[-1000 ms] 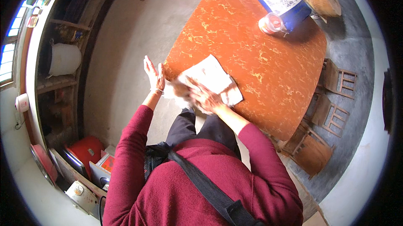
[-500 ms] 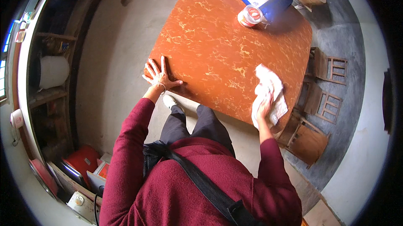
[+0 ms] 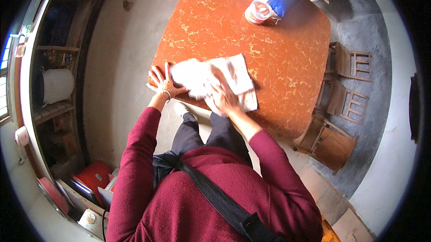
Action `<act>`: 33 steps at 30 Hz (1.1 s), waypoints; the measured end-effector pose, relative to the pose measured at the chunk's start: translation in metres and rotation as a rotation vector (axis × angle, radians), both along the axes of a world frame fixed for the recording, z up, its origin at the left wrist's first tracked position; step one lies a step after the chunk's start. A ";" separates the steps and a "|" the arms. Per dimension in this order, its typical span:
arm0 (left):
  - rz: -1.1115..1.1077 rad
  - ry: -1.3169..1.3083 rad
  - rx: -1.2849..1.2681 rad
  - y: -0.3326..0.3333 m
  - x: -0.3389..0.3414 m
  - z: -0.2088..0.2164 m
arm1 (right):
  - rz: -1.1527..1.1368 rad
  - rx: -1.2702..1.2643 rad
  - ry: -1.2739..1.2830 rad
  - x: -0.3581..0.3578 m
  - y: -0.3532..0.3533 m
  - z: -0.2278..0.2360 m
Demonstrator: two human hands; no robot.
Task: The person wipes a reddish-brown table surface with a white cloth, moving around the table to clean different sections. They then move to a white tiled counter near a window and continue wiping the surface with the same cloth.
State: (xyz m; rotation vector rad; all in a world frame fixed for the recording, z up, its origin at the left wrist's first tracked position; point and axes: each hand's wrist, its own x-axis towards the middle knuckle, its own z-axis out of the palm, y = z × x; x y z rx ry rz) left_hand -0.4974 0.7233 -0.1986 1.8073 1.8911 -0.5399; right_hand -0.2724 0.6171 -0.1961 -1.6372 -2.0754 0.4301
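White cloth [image 3: 197,76] now farther left

On a table [image 3: 289,69], a cloth [image 3: 191,75] lies under the right hand [image 3: 222,98], just beside the left hand [image 3: 163,87]. A lidded tub [image 3: 258,12] stands toward the far end; wooden chairs [image 3: 337,98] line the table's right side

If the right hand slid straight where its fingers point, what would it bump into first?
Probably just more of the white cloth under the right hand, then bare brown tabletop. The hand is blurred, so its exact line is unsure.
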 end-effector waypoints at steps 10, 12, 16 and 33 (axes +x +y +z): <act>-0.004 -0.106 0.000 -0.001 0.001 0.016 | -0.571 -0.078 -0.132 0.097 -0.004 0.027; -0.020 -0.128 -0.003 0.001 0.005 0.015 | -0.670 0.098 -0.118 0.095 0.042 0.024; -0.012 -0.091 -0.018 0.001 0.003 0.015 | -0.433 0.074 -0.003 0.039 0.123 0.014; 0.086 -0.181 -0.001 -0.001 -0.007 0.012 | -0.305 0.091 -0.191 0.051 0.233 0.038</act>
